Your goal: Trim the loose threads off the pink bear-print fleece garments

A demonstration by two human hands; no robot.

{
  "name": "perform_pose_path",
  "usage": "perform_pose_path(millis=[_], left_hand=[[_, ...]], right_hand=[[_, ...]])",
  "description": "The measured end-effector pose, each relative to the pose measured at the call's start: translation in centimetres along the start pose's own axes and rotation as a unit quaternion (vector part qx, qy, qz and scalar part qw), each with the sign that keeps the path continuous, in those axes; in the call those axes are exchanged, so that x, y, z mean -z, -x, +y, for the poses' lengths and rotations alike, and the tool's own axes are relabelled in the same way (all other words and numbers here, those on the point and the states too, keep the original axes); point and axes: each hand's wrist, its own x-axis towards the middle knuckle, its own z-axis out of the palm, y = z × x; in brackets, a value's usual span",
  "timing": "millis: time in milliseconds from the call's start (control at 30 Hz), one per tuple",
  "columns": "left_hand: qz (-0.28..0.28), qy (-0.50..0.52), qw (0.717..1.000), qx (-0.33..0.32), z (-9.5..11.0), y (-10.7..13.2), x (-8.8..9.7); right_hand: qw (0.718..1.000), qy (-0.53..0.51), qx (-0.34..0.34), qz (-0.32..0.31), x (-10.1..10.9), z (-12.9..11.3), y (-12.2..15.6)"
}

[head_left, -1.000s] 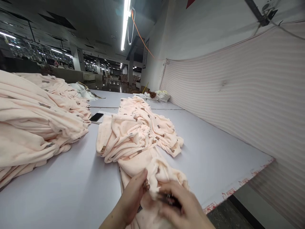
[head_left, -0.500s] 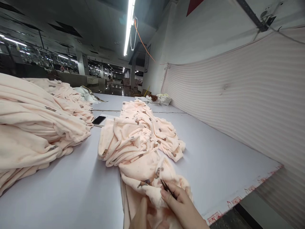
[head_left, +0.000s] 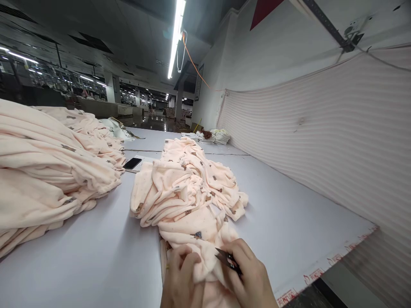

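Note:
A soft pale-pink printed garment (head_left: 189, 192) lies bunched on the table, its near end drawn toward me. My left hand (head_left: 181, 273) is closed on a fold of that fabric, thumb and fingers pinched together. In my right hand (head_left: 248, 273) are small black thread snips (head_left: 228, 260), blades pointing left over the cloth. The snips' blades look slightly apart. Some right-hand fingers are hidden behind the fabric, so I cannot tell how firmly they touch it.
A large heap of the same pink fabric (head_left: 48, 171) covers the table's left side. A black phone (head_left: 132, 163) lies beyond it on white paper. Stacked white pieces (head_left: 220, 137) sit at the far end. A striped cloth (head_left: 305, 141) hangs along the right wall.
My left hand has risen into fuller view and grips a fold higher up. The snips have turned more into view, and the near cloth has shifted.

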Motion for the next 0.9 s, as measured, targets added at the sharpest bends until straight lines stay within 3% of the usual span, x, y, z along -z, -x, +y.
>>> perform_pose_path(millis=[67, 100, 167, 233, 333, 400, 567, 700, 900], left_hand=[[-0.064, 0.093, 0.99, 0.079, 0.2, -1.1, 0.3], [-0.109, 0.167, 0.97, 0.142, 0.3, -1.6, 0.5], [-0.186, 0.317, 0.893, 0.258, 0.5, -2.4, 0.7], [-0.205, 0.415, 0.826, 0.32, 0.7, -2.8, 0.9], [-0.194, 0.497, 0.775, 0.338, 1.3, -3.2, 1.0], [-0.193, 0.525, 0.755, 0.342, 1.5, -3.4, 1.1], [-0.205, 0.566, 0.72, 0.346, 1.4, -3.6, 1.0], [-0.213, 0.578, 0.712, 0.337, 1.3, -3.7, 1.1], [-0.216, 0.588, 0.706, 0.33, 1.2, -3.8, 0.6]], right_hand=[[0.999, 0.039, 0.005, 0.016, -0.4, -0.1, -0.7], [0.998, 0.054, 0.0, 0.02, -0.5, -0.1, -1.2], [0.998, 0.061, -0.031, 0.014, -0.4, -0.4, -2.0], [0.996, 0.039, -0.077, -0.009, 0.1, -0.8, -2.4], [0.994, -0.009, -0.084, -0.068, 1.3, -1.6, -2.0], [0.994, -0.02, -0.05, -0.095, 1.9, -2.1, -1.4], [0.996, 0.022, -0.042, -0.075, 1.7, -2.6, -1.0], [0.993, -0.007, -0.045, -0.109, 1.6, -2.5, -2.0], [0.993, 0.003, -0.043, -0.114, 1.9, -2.2, -2.8]])
